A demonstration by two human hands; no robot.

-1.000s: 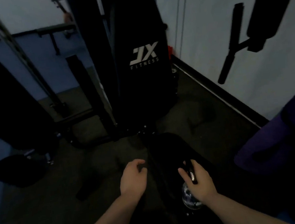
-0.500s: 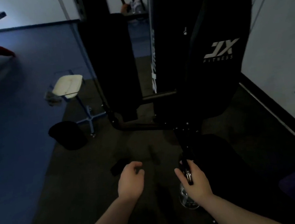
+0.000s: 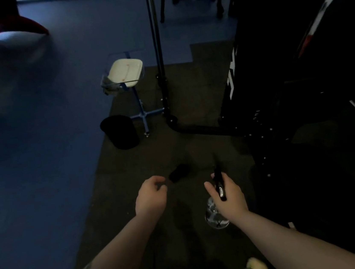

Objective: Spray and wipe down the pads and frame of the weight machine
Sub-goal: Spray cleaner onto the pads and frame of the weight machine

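A person stands on dark matting, right hand curled round the black trigger head of a clear spray bottle, nozzle pointing away. The left hand hangs loosely curled and appears to hold nothing. The weight machine rises dark at far right. No cloth can be made out in the dim light. The step would likely go best by fetching a cloth first, then spraying close to the pads.
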